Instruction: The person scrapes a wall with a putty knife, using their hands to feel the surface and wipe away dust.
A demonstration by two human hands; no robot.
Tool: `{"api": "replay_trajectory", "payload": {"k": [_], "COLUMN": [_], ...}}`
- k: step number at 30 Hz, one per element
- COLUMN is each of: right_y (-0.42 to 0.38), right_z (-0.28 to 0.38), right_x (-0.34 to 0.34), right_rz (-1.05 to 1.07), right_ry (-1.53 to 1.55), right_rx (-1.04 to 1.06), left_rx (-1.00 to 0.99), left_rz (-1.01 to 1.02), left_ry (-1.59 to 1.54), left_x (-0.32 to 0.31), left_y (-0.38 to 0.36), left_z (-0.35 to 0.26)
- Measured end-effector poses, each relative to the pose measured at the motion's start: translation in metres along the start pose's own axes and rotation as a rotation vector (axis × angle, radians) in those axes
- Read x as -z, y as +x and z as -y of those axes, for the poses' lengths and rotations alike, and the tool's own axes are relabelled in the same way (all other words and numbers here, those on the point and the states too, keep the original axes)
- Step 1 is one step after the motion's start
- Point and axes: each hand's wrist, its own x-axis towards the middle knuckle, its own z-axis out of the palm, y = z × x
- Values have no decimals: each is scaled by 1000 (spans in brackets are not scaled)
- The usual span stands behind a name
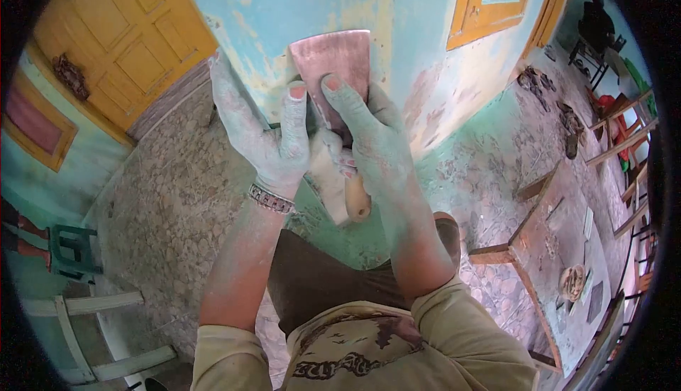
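My right hand (379,132), coated in pale dust, grips a paint scraper, its thumb pressed on the wide reddish metal blade (344,51). The scraper's wooden handle (357,201) points down toward my body below the fingers. Beside the handle is a whitish, dusty piece (326,182) that I cannot tell the kind of. My left hand (262,132), just as dusty and with a bracelet (271,198) at the wrist, has its fingers stretched out and its thumb raised alongside the blade's left edge. Right behind the blade stands a blue wall (277,1) with patchy, scraped paint.
A yellow door (120,33) is at the left, a yellow-framed window (489,8) at the upper right. A low wooden table (560,249) with small items stands at my right. Green stool (74,249) and pale wooden rails (106,370) are at left; footwear (535,86) lies along the floor.
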Motion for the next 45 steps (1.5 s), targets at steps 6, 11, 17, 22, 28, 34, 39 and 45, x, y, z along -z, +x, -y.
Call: {"api": "replay_trajectory", "payload": {"k": [6, 11, 17, 22, 28, 34, 39, 45], "right_y": [2, 0, 7, 0, -3, 2, 2, 3], "right_z": [3, 8, 3, 12, 7, 13, 11, 13], "right_x": [4, -5, -4, 0, 5, -9, 1, -4], "right_rz": [44, 21, 47, 52, 41, 0, 48, 30], "right_ry": [-10, 26, 53, 13, 19, 32, -22, 34], "right_rx": [-12, 15, 82, -64, -58, 23, -40, -7], "left_rx": [-3, 19, 33, -19, 0, 28, -14, -5], "left_rz": [-11, -7, 7, -16, 10, 4, -7, 16], "left_ry": [-74, -64, -45, -6, -8, -25, -3, 64], "left_x": [-2, -1, 0, -1, 0, -1, -1, 3], "left_y": [-1, 0, 0, 2, 0, -3, 1, 1], "left_z": [3, 1, -3, 3, -1, -3, 2, -2]}}
